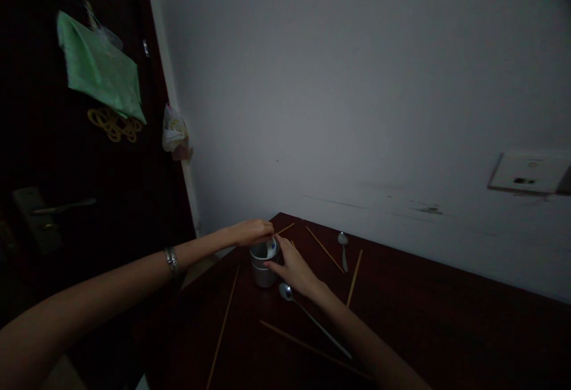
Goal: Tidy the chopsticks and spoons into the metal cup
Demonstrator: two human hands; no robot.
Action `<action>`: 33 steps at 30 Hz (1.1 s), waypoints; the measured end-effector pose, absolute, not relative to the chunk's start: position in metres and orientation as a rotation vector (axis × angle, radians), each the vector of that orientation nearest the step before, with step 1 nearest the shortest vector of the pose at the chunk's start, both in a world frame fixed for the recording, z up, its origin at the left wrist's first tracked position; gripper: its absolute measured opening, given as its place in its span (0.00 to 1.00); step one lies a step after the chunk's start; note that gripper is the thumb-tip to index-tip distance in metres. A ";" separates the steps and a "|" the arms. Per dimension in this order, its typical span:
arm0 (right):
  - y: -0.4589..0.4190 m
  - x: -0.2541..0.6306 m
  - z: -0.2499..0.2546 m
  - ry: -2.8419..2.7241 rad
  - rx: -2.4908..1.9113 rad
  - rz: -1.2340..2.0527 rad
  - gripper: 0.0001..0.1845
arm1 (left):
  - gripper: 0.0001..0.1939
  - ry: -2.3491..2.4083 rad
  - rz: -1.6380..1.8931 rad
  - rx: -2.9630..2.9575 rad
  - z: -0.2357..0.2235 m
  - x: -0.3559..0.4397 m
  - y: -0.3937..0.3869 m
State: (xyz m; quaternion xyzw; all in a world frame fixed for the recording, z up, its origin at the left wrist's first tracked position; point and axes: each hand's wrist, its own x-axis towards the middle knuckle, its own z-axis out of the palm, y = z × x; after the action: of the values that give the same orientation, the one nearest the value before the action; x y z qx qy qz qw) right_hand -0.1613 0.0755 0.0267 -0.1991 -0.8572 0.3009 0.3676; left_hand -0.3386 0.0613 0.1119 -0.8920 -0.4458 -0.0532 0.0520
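Note:
A grey cylindrical cup [263,274] stands upright on the dark table, with a pale piece bearing a blue mark [272,249] inside its mouth. My left hand [254,232] reaches over the far rim with its fingers closed; what they pinch is too small and dark to make out. Around the cup's right side goes my right hand [294,265], thumb on the front wall and fingers near the rim. A chopstick [285,229] shows just behind the fingertips. One long-handled metal spoon [286,292] lies in front of the cup, partly beneath my right forearm.
Several chopsticks lie scattered, including one left [224,324], one in front [303,342] and one behind right [325,250]. A smaller spoon [343,247] rests near the wall [357,110]. The dark table [437,313] extends right. A door [111,182] stands at left.

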 end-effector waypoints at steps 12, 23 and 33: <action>0.093 -0.159 0.056 -1.798 -0.542 1.140 0.34 | 0.13 -1.529 -0.605 -2.517 0.177 -0.348 0.061; 0.132 -0.150 0.098 -1.770 -0.696 0.965 0.18 | 0.08 -1.945 -1.293 -2.325 0.184 -0.325 0.104; 0.178 -0.141 0.048 -2.016 -1.181 0.912 0.12 | 0.08 -2.309 -1.070 -2.281 0.123 -0.332 0.153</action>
State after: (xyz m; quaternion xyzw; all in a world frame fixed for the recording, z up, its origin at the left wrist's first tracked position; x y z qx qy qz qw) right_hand -0.1412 0.1784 0.0482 -0.4475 -0.7639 0.3456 0.3112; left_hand -0.3319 0.1528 0.1230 -0.6611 -0.6693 -0.3100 -0.1375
